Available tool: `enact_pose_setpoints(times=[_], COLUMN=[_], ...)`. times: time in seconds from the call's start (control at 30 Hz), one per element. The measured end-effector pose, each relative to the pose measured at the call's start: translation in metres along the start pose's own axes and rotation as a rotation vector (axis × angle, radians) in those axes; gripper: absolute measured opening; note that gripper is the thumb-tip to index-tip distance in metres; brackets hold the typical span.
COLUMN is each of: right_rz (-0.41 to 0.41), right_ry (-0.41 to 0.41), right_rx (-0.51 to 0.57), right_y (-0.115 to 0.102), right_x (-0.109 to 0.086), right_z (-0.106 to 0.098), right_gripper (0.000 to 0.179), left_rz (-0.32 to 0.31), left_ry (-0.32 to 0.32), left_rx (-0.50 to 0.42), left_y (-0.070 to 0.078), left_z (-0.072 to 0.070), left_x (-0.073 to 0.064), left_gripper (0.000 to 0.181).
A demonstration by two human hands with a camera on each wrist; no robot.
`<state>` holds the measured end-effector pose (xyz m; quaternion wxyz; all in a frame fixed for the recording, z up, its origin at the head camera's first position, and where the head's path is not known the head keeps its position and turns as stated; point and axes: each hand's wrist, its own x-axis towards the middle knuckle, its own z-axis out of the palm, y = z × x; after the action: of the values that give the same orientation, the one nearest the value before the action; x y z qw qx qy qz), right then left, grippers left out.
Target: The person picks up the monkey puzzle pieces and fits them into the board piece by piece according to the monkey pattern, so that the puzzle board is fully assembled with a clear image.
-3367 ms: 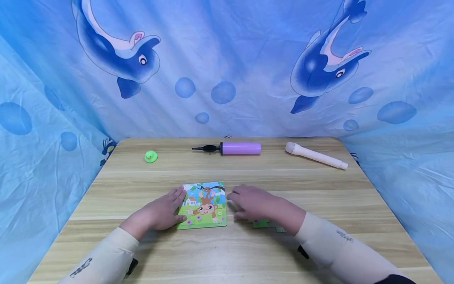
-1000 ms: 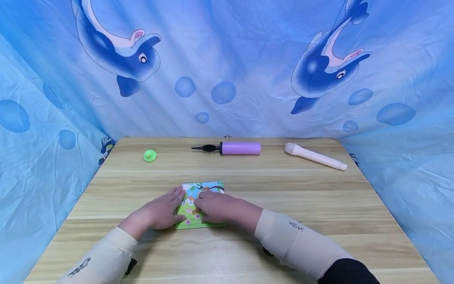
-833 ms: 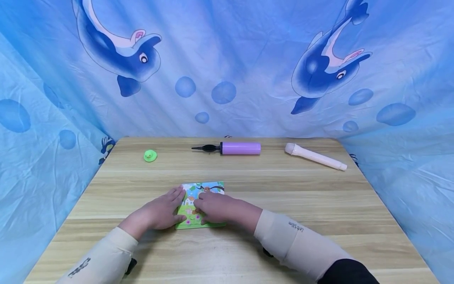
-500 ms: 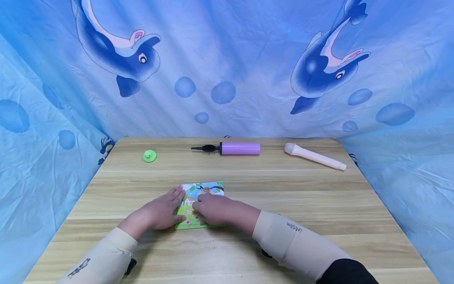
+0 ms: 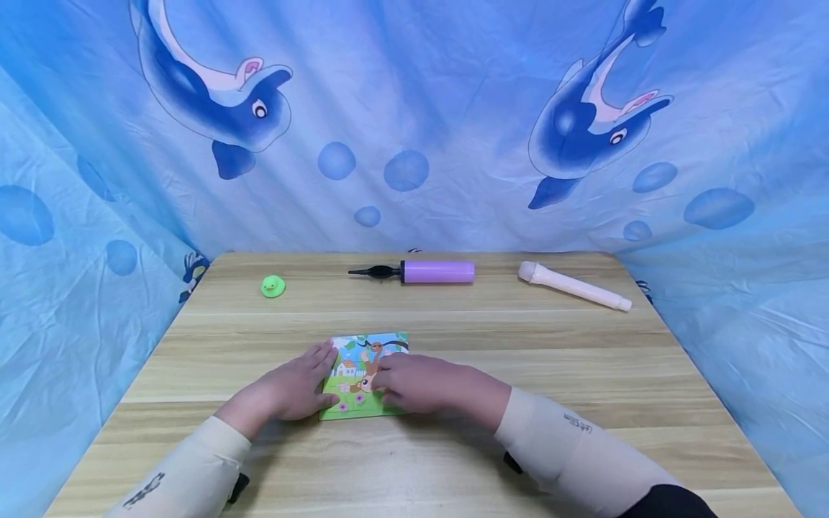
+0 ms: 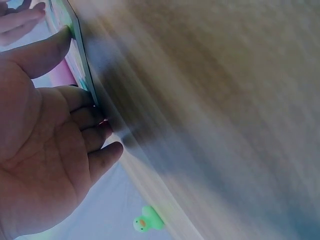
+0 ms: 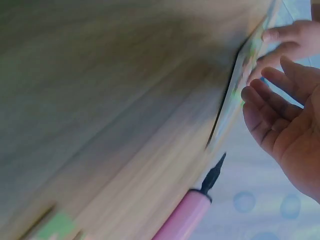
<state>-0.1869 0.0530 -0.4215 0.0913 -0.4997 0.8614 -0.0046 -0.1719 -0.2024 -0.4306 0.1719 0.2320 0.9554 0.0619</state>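
A square jigsaw puzzle [image 5: 352, 403] with a monkey and a small house lies flat on the table. My left hand [image 5: 294, 385] rests along its left edge; in the left wrist view the thumb and fingers of that hand [image 6: 45, 135] touch the board's side. Over the puzzle's right half is my right hand [image 5: 421, 383], hiding part of the monkey. Seen from the right wrist, this hand [image 7: 287, 112] has loosely bent fingers and nothing between them. A loose green piece [image 7: 56, 226] lies on the table in that same view; in the head view the right arm hides it.
Along the back of the wooden table [image 5: 414, 475] lie a green toy duck [image 5: 273, 286], a purple hand pump [image 5: 437, 272] with a black nozzle, and a pale toy microphone [image 5: 576, 285]. A blue dolphin-print curtain [image 5: 453, 108] stands behind and at both sides.
My right hand was beside the puzzle, then came over its middle with fingers on it. Since half a second ago it has drawn back right, uncovering part of the monkey. The left hand stays put.
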Motion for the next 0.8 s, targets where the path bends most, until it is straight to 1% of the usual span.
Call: enact_pose_setpoints(times=[0.1,0.2,0.33,0.43,0.53,0.7,0.8], right_rz=[0.021,0.07,0.175,0.255,0.34,0.489,0.547], right_ry=[0.024,0.029,0.03,0.02,-0.016,-0.106,-0.145], right_rx=[0.022,0.065,0.131,0.164,0.215,0.344,0.388], right_y=[0.009,0.018,0.033,0.045,0.055,0.065,0.067], right_x=[-0.013,-0.028,-0.05,-0.066,-0.082,-0.107,-0.12], right_z=[-0.003,-0.006,-0.008,-0.006,-0.004,0.001,0.003], right_gripper=[0.025,0.028,0.031,0.032,0.04,0.058,0.062], left_rz=[0.001,0.0,-0.003,-0.006,-0.009,-0.008,-0.004], left_ry=[0.002,0.002,0.003,0.002,0.002,-0.001,0.0], left_rx=[0.002,0.003,0.003,0.004,0.004,0.004,0.007], left_y=[-0.001,-0.001,-0.001,-0.001,0.0,0.001,0.001], left_z=[0.002,0.003,0.004,0.003,0.003,0.002,0.002], left_x=[0.0,0.0,0.0,0.0,0.0,0.0,0.0], left_gripper=[0.083,0.084,0.084,0.084,0.084,0.083,0.084])
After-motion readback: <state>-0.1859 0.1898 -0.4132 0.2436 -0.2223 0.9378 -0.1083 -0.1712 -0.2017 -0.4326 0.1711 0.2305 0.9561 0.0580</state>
